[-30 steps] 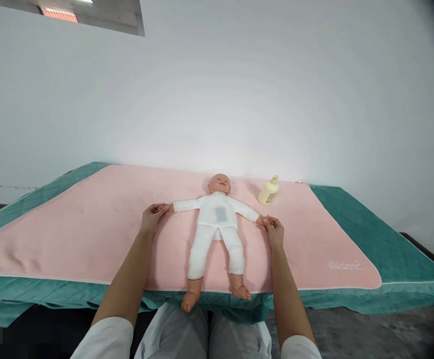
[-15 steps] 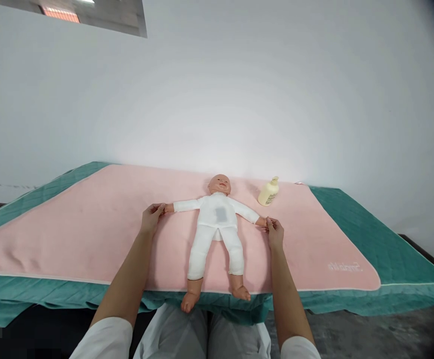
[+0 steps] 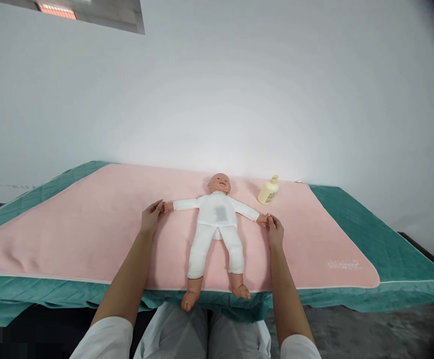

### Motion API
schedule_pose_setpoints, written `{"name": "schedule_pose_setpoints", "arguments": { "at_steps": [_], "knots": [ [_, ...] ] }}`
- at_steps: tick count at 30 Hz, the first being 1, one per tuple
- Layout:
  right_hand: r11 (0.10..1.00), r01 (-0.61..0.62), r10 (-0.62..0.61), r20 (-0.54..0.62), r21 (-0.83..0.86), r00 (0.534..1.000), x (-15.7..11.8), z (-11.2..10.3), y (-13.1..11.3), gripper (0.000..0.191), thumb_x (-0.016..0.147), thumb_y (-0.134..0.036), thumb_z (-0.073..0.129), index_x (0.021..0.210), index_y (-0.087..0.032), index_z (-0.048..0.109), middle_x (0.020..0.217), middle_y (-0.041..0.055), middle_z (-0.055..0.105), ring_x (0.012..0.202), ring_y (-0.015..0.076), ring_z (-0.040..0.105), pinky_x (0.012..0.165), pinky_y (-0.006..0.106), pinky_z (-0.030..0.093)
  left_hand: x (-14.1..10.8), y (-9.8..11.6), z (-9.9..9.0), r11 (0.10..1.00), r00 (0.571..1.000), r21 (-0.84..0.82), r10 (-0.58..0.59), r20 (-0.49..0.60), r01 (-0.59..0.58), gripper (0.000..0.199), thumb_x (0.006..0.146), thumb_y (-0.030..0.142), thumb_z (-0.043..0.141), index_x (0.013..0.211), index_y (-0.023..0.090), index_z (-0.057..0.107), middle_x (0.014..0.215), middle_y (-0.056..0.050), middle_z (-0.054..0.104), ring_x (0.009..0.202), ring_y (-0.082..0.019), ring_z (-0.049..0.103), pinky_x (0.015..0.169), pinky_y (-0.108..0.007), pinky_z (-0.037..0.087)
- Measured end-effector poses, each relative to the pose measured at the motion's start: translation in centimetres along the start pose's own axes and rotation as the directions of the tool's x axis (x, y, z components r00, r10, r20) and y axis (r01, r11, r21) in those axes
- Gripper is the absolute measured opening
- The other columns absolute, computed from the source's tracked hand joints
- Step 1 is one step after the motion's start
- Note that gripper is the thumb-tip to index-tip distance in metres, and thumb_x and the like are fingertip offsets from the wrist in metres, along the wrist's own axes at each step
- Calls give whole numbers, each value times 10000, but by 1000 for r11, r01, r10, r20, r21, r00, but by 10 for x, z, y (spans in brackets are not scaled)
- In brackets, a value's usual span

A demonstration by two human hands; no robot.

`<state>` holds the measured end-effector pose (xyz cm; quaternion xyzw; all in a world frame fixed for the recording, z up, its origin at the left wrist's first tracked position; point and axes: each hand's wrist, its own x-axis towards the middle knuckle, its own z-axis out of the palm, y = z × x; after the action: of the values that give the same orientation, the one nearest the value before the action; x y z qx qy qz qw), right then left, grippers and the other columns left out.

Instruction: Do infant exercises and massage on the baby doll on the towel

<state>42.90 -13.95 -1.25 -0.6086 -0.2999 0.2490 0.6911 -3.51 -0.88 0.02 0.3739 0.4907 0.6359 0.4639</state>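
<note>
A baby doll in a white cloth suit lies face up on a pink mat, arms spread and bare feet over the mat's front edge. At the doll's hand on the left side of the picture, my left hand is closed, with thumb and fingers pinching the small fingers. My right hand pinches the doll's other hand in the same way. A grey patch marks the doll's chest.
A cream pump bottle stands on the mat to the right of the doll's head. Green quilted cloth covers the table under the mat. A white wall rises behind the table.
Both hands stay at the doll's hands, with only a slight shift of the fingers. The doll and bottle keep their places; the view has tilted a little.
</note>
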Motion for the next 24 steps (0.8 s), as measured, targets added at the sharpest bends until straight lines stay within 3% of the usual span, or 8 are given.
{"name": "schedule_pose_setpoints", "arguments": {
  "at_steps": [7,12,16,20,24],
  "knots": [
    [999,-5,7,-33,54,999,0,1,2,479,762,-534,670,1069,-169,629,1100,91,684,842,185,686,788,346,585,1,-2,1,1000,1000,3,9,-30,-9,344,736,327,752,1015,129,714,1001,-129,711,924,-224,695,929,-443,569],
    [999,-10,13,-67,46,998,0,0,3,477,780,-530,637,1097,-176,592,1107,98,672,888,195,686,795,342,581,-2,-2,2,996,996,87,21,-84,-13,361,765,324,699,1070,132,700,1001,-132,708,889,-225,700,895,-429,569],
    [1000,-9,11,-98,19,995,-7,-3,4,480,782,-517,622,1120,-182,558,1138,111,661,911,205,682,775,333,582,-11,4,2,973,977,230,61,-202,-13,379,753,322,708,1090,152,696,984,-142,699,862,-264,689,851,-453,551],
    [1000,-1,1,-158,1,987,-27,-10,5,509,761,-455,651,1187,-223,495,1277,111,584,981,205,664,781,314,581,-27,17,0,933,928,355,179,-327,-55,337,833,335,601,1115,172,690,1088,-135,664,875,-257,661,843,-430,517],
    [985,-70,108,-249,156,962,-48,-13,3,467,788,-408,635,1205,-264,480,1286,83,542,936,190,669,851,353,590,-61,27,-3,801,815,535,485,-318,-269,331,917,353,481,1109,186,692,1134,-110,669,1019,-249,611,824,-355,490]
  ]
}}
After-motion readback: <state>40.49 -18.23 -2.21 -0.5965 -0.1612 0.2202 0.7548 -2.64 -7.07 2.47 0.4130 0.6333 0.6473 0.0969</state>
